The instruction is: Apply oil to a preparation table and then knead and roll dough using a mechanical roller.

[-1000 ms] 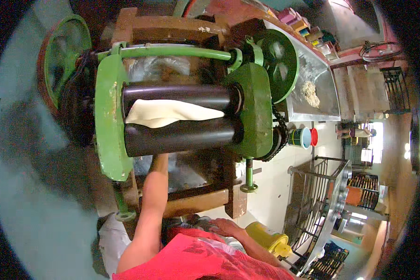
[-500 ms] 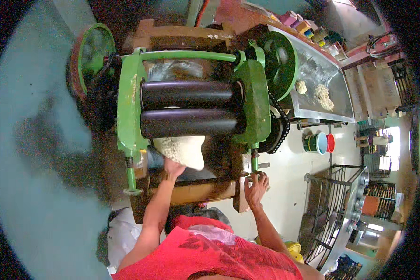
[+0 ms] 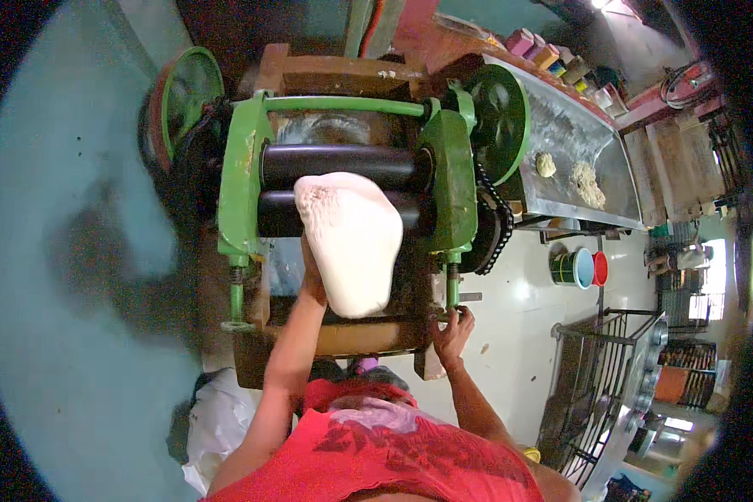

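Observation:
A thick, pale slab of dough (image 3: 356, 243) is held up in front of the dough roller machine, covering part of its two dark rollers (image 3: 343, 163). My left hand (image 3: 312, 278) grips it from beneath at its left side, with most of the fingers hidden behind the dough. The machine's green frame (image 3: 448, 184) stands on either side of the rollers. At the lower end of the frame's right screw rod (image 3: 453, 289), my right hand (image 3: 452, 336) has its fingers curled on the handle.
Green flywheels (image 3: 498, 121) and a chain (image 3: 498, 213) flank the machine. On a metal table (image 3: 552, 117) to the right lie a dough ball (image 3: 545, 164) and a crumbly dough heap (image 3: 588, 186). Buckets (image 3: 573, 268) and a metal rack (image 3: 590, 360) stand on the floor. A white sack (image 3: 219, 418) lies lower left.
The dough has come up from below the front roller and now hangs before the rollers, lifted by my left hand. My right hand stays at the screw rod.

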`<state>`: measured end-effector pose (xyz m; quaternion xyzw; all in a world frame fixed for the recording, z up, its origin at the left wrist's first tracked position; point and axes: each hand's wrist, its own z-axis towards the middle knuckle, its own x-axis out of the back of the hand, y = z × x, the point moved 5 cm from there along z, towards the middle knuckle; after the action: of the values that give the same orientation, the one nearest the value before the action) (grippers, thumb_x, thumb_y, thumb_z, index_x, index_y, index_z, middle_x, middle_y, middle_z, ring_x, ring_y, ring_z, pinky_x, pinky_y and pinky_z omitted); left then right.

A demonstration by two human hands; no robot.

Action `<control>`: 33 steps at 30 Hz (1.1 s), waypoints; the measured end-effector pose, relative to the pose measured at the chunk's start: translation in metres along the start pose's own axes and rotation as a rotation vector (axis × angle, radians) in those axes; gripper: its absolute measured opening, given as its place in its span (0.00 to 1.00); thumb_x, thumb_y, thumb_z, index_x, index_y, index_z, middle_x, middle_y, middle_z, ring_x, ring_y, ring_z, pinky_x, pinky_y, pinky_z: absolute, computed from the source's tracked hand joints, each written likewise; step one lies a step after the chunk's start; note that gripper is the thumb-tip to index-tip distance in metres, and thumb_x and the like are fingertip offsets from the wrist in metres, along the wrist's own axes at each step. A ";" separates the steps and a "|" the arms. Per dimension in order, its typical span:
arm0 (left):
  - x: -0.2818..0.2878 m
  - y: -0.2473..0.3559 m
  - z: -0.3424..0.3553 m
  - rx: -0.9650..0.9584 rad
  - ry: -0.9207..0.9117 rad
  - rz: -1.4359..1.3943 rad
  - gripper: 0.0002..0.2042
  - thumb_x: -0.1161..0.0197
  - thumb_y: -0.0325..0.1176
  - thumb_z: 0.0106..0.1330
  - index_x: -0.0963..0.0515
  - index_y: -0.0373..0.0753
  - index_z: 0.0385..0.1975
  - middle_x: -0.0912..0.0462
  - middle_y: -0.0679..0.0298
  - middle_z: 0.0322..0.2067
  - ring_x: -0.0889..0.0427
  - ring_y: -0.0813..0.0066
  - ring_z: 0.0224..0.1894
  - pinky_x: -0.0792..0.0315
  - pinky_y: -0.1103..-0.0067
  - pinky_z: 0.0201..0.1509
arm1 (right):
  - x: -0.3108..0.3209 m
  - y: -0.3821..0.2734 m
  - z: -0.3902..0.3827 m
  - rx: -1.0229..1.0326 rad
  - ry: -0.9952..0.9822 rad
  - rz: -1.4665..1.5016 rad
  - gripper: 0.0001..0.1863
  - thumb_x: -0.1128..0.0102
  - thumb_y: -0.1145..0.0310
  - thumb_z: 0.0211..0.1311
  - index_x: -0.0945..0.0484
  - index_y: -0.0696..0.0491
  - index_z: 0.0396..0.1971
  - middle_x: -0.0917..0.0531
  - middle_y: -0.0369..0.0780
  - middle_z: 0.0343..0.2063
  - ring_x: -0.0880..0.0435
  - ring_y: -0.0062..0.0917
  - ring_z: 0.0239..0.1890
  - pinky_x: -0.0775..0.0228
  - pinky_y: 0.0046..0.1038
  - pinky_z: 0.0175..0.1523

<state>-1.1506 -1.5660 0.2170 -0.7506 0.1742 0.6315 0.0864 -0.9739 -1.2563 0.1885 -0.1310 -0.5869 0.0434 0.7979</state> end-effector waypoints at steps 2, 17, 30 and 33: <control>0.052 -0.002 -0.001 -0.111 0.056 -0.079 0.29 0.56 0.56 0.72 0.33 0.41 0.64 0.28 0.59 0.61 0.29 0.60 0.62 0.36 0.65 0.68 | 0.000 -0.005 0.003 0.011 0.029 -0.014 0.27 0.28 0.66 0.49 0.28 0.54 0.48 0.30 0.55 0.47 0.32 0.51 0.53 0.39 0.50 0.57; 0.198 -0.007 0.115 -0.179 0.115 -0.540 0.24 0.52 0.47 0.69 0.29 0.38 0.58 0.24 0.57 0.57 0.28 0.53 0.60 0.39 0.59 0.69 | 0.000 -0.007 0.006 -0.110 -0.223 -0.106 0.32 0.27 0.69 0.47 0.35 0.55 0.51 0.33 0.57 0.48 0.32 0.53 0.51 0.35 0.50 0.55; 0.164 -0.016 0.017 -0.009 0.133 0.015 0.24 0.53 0.51 0.70 0.31 0.45 0.61 0.26 0.59 0.60 0.29 0.54 0.62 0.34 0.55 0.65 | 0.011 -0.023 0.009 -0.065 -0.130 -0.051 0.29 0.30 0.71 0.49 0.33 0.58 0.50 0.31 0.54 0.46 0.33 0.50 0.51 0.38 0.48 0.56; 0.128 -0.038 -0.035 -0.033 0.106 -0.001 0.26 0.55 0.51 0.71 0.35 0.44 0.64 0.30 0.60 0.63 0.32 0.56 0.64 0.35 0.56 0.66 | 0.019 -0.020 0.003 -0.059 -0.117 -0.012 0.28 0.30 0.71 0.49 0.33 0.57 0.51 0.32 0.55 0.46 0.33 0.51 0.51 0.39 0.48 0.56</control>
<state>-1.0859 -1.5624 0.0947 -0.7845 0.1677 0.5934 0.0651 -0.9723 -1.2706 0.2119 -0.1481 -0.6342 0.0288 0.7583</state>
